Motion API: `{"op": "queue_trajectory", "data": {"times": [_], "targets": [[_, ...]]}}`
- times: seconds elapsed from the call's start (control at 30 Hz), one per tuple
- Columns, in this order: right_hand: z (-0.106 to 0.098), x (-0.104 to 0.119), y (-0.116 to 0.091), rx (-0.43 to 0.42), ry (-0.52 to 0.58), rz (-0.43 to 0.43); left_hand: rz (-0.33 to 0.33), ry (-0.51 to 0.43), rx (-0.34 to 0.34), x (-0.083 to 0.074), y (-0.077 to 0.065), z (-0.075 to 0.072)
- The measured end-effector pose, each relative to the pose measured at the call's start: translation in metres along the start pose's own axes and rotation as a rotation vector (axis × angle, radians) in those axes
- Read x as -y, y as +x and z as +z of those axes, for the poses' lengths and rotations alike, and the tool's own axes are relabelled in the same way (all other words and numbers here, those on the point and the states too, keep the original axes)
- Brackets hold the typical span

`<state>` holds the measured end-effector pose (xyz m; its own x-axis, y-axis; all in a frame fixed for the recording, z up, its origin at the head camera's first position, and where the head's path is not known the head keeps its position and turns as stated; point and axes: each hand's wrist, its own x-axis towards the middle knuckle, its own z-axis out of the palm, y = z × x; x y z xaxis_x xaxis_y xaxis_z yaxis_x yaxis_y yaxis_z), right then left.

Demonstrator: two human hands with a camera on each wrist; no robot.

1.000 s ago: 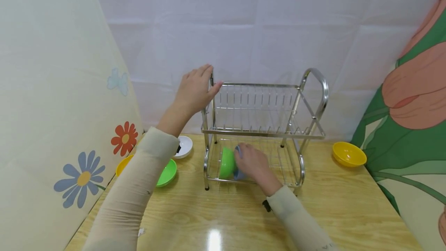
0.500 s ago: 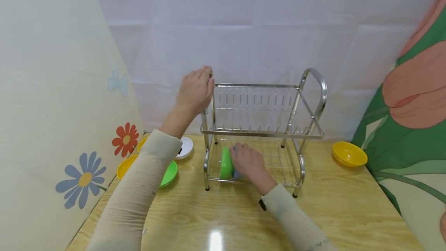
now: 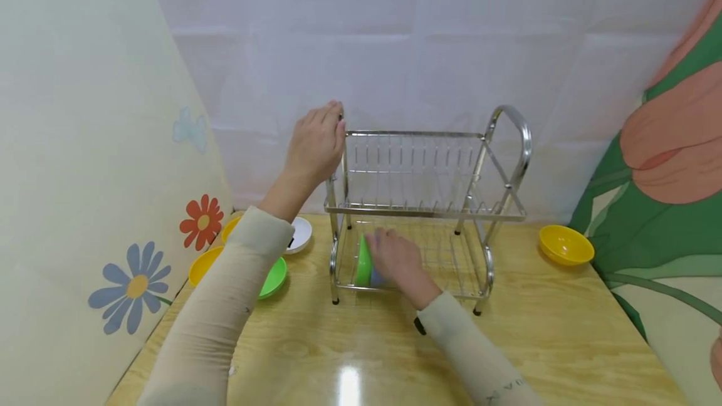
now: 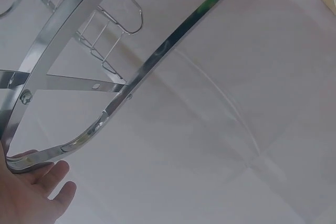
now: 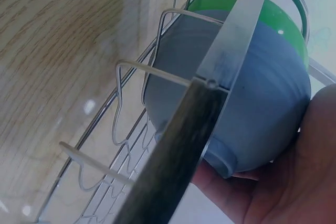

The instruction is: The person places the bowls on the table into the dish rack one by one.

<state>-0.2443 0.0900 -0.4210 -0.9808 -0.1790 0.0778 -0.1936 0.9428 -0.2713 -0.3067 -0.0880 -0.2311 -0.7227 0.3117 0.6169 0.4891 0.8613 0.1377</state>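
1. Right hand [image 3: 397, 259]: we're gripping the blue bowl [image 5: 262, 103] on edge, low in the rack [image 3: 423, 212], probably aligning it with the green bowl [image 3: 363, 262].
2. Left hand [image 3: 316, 143]: we're clasping the top handle [image 4: 79, 141], presumably steadying the whole frame.

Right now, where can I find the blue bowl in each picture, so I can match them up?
Head: just below the middle, beside a green bowl, mostly hidden by the right hand; only a bit of the blue bowl peeks out.
Left wrist: not in it.
Right wrist: big and grey-blue, right of the middle, with a metal bar across it.
Shared landmark: the shiny metal rack, in all three.
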Motion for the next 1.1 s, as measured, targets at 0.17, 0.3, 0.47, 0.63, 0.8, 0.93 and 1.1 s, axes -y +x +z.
{"op": "queue_trajectory", "data": {"times": [0.17,0.3,0.47,0.63,0.8,0.93,1.1], "targets": [[0.0,0.003,-0.001,0.042,0.082,-0.004,-0.016,0.008,0.004,0.004,-0.002,-0.002],[0.0,0.003,-0.003,0.038,0.125,-0.01,-0.014,-0.003,-0.004,0.005,-0.002,-0.003],[-0.008,0.004,-0.011,0.008,0.159,-0.007,-0.015,-0.01,0.008,0.005,-0.001,0.0],[-0.029,0.0,-0.031,-0.022,0.248,-0.048,-0.025,-0.005,0.007,0.004,0.001,0.002],[-0.049,-0.017,-0.057,-0.068,0.382,-0.089,-0.011,-0.003,0.001,0.002,0.002,0.003],[-0.059,-0.036,-0.078,-0.116,0.441,-0.096,-0.015,0.001,-0.001,0.001,0.0,0.003],[-0.07,-0.059,-0.099,-0.183,0.452,-0.124,-0.03,-0.017,0.006,0.001,-0.003,0.001]]}}
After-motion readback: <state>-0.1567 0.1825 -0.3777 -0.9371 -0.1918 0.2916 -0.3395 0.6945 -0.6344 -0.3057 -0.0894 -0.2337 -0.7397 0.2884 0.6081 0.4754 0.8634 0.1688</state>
